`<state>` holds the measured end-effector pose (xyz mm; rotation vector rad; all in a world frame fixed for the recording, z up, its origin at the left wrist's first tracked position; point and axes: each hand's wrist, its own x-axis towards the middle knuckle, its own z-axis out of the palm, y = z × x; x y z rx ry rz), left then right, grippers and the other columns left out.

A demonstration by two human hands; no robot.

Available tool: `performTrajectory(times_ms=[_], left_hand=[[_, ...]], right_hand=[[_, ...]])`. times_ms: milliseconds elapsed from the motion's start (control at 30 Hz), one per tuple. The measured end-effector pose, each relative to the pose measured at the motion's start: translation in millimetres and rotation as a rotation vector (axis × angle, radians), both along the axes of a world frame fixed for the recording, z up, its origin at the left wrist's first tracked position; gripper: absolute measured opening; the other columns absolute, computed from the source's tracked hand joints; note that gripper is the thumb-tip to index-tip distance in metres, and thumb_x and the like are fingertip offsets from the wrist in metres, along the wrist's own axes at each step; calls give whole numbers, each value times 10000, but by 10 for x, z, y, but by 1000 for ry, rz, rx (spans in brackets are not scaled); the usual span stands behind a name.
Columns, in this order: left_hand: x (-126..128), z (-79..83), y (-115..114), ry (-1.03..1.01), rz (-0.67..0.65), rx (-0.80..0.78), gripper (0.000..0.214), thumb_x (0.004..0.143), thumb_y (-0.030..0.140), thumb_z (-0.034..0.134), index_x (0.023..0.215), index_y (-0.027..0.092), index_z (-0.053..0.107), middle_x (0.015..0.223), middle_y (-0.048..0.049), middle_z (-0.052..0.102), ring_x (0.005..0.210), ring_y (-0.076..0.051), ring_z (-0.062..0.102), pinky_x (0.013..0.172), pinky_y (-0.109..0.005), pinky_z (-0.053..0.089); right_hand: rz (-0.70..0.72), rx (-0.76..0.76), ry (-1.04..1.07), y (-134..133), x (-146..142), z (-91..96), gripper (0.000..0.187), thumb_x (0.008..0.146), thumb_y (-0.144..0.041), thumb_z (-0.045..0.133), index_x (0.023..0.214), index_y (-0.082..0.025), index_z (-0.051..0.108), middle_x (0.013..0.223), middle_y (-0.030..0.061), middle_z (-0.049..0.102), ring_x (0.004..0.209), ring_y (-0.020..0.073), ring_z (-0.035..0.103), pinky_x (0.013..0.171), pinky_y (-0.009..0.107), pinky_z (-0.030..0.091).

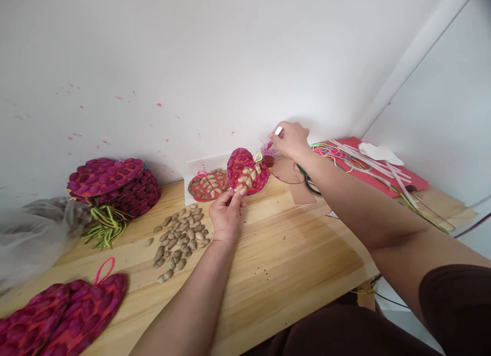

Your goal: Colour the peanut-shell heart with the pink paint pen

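Observation:
My left hand [226,219] pinches the lower edge of a heart-shaped peanut ornament [237,168]. Its outer peanuts are magenta, the middle ones natural tan, and a yellow loop sits on its edge. Held up to the right, near the wall, my right hand [294,139] closes on a small paintbrush [279,131] with a white handle and magenta bristles. Just under the bristles is a small container of magenta paint [268,161], partly hidden. Behind the left hand, an oval red ornament [203,186] with unpainted peanuts and a pink loop lies on white paper [188,196].
Loose peanuts [184,233] lie on the wooden table [291,248]. At left are stacked magenta ornaments [115,184], green cords [105,227] and clear plastic [30,243]. More ornaments [88,310] lie in front. Colored cords [326,151], white strips [368,159] and red sheets [416,181] are at right.

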<state>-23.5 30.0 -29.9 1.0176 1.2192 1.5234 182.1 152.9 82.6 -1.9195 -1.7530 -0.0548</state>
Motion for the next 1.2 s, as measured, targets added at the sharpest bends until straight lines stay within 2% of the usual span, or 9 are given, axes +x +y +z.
performTrajectory(times_ms=[133, 233, 333, 400, 567, 767, 933, 1200], left_hand=[[17, 6, 5, -44, 20, 27, 354, 685, 492, 866, 790, 159, 804, 690, 0, 690, 549, -113, 568, 506, -232, 442], [16, -19, 17, -58, 21, 13, 359, 664, 482, 881, 779, 151, 801, 649, 6, 669, 550, -119, 570, 526, -244, 467], [3, -55, 31, -29, 17, 44, 341, 680, 474, 878, 771, 155, 798, 642, 10, 663, 546, -118, 565, 541, -250, 474], [-9, -78, 38, 3, 20, 68, 304, 704, 453, 869, 745, 163, 787, 614, 20, 642, 537, -115, 553, 547, -248, 470], [-35, -107, 35, 95, 24, 140, 260, 745, 413, 840, 672, 181, 750, 587, 17, 626, 544, -120, 546, 567, -252, 468], [-37, -57, -3, 210, 39, 222, 201, 780, 372, 817, 714, 186, 777, 598, 13, 633, 560, -121, 551, 602, -257, 463], [-42, -40, -13, 256, 47, 253, 209, 793, 360, 805, 676, 193, 759, 591, 12, 629, 563, -125, 549, 607, -258, 462], [-57, -25, -21, 336, 46, 273, 299, 812, 370, 788, 586, 202, 688, 592, 1, 618, 601, -141, 541, 637, -265, 456]], right_hand=[[-30, 125, 197, -156, 123, 22, 91, 889, -311, 657, 863, -224, 662, 875, 53, 731, 898, 264, 638, 928, 443, 434], [-12, 306, 501, -421, 189, -15, 124, 892, -322, 663, 830, -220, 629, 754, 7, 662, 744, 194, 608, 786, 361, 463], [107, 415, 866, -767, 139, -76, 169, 911, -362, 651, 822, -227, 602, 661, -38, 581, 627, 135, 554, 658, 298, 443], [212, 422, 969, -979, 47, -99, 189, 890, -358, 694, 799, -229, 589, 650, -47, 575, 612, 113, 539, 622, 273, 430], [296, 352, 992, -1234, -161, -100, 187, 880, -348, 722, 798, -230, 602, 625, -44, 600, 577, 98, 513, 561, 259, 395], [313, 371, 936, -1222, -173, -151, 215, 887, -382, 723, 804, -230, 595, 609, -56, 561, 564, 103, 496, 564, 277, 359], [320, 395, 924, -1226, -171, -170, 219, 889, -396, 724, 821, -235, 591, 620, -53, 572, 557, 107, 492, 556, 282, 348], [355, 418, 951, -1199, -191, -203, 199, 866, -367, 724, 806, -239, 585, 659, -43, 599, 606, 122, 553, 582, 289, 393]])
